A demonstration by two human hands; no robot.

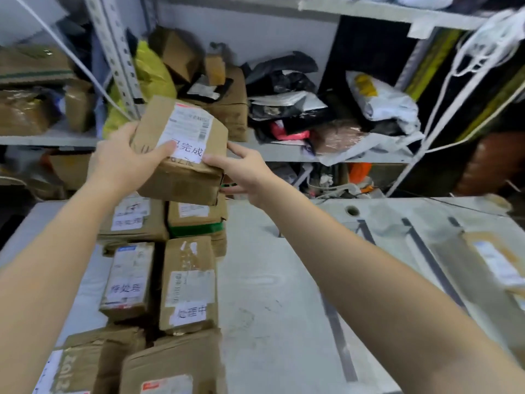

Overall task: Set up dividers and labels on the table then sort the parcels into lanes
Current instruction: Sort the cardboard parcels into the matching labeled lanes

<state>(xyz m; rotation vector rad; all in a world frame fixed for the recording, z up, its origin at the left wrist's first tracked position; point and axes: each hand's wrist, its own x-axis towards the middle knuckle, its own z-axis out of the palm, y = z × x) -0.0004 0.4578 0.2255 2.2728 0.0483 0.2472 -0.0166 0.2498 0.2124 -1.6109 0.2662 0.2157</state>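
A parcel depot; metal shelves [284,155] crammed with boxes and mailer bags [380,103].

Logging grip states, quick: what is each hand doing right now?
Left hand: holding the raised parcel by its left side.
Right hand: holding the same parcel at its right edge.

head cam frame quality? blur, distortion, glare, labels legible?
Head view: wide-angle distortion bends the shelf post and the table edges; motion blur smears the right-edge parcel and the upper shelf; the held parcel, gripped by the left hand and right hand, is sharper, its white sticker partly readable; lighting soft and even, no harsh glare.
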